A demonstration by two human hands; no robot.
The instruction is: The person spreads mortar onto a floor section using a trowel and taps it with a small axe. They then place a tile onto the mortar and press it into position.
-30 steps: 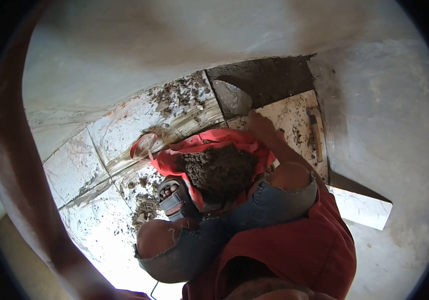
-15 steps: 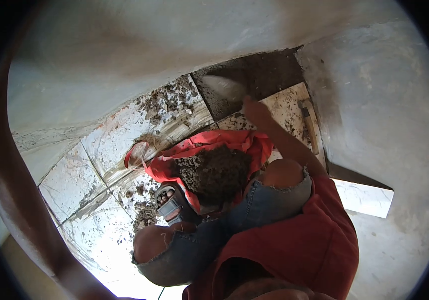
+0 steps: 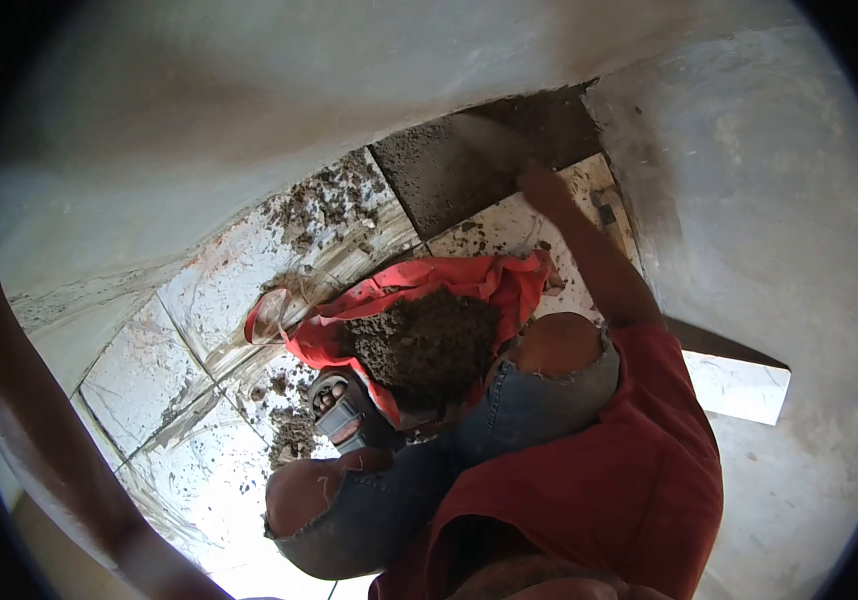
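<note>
Your right hand [image 3: 541,185] is clenched round a grey metal trowel [image 3: 489,140], whose blade lies on the dark grey mortar bed [image 3: 439,185] at 12 o'clock. Your left hand is out of view; only your left arm [image 3: 19,400] shows at 9 o'clock. A red plastic sack [image 3: 494,280] heaped with brown mortar [image 3: 424,340] sits at the centre on white floor tiles [image 3: 209,300]. Pale plastered walls [image 3: 749,180] hem in the bed at 12 and 2 o'clock. A loose white tile [image 3: 739,385] lies at 3 o'clock.
</note>
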